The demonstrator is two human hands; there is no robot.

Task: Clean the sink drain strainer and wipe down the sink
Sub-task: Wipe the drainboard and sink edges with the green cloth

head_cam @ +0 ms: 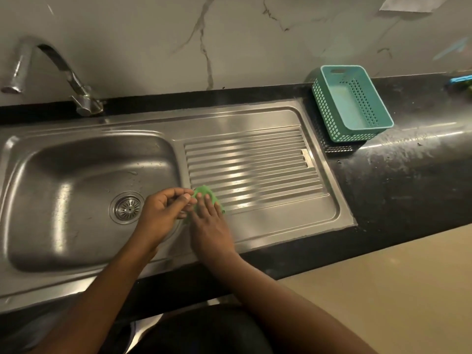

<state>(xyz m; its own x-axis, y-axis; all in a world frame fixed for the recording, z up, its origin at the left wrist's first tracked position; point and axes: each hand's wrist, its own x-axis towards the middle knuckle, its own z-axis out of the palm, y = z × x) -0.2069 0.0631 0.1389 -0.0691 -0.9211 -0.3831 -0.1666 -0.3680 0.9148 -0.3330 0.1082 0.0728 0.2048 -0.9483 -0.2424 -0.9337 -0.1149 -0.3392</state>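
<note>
A steel sink [76, 159] fills the left of the view, with the round metal drain strainer [127, 207] seated in the bottom of its basin. A green scrub pad [204, 193] lies on the near left corner of the ribbed drainboard [255, 164]. My right hand [210, 221] rests flat on the pad with fingers extended, covering most of it. My left hand [163, 210] hovers over the basin's right rim, its fingertips curled and pinching the pad's left edge. Only the pad's far edge shows past my fingers.
A curved chrome tap [58, 72] stands behind the basin at the left. A teal perforated plastic basket [352, 103] sits on the black countertop [408, 162] to the right of the drainboard. A marble-patterned wall runs behind. Small blue and green items [459, 81] lie far right.
</note>
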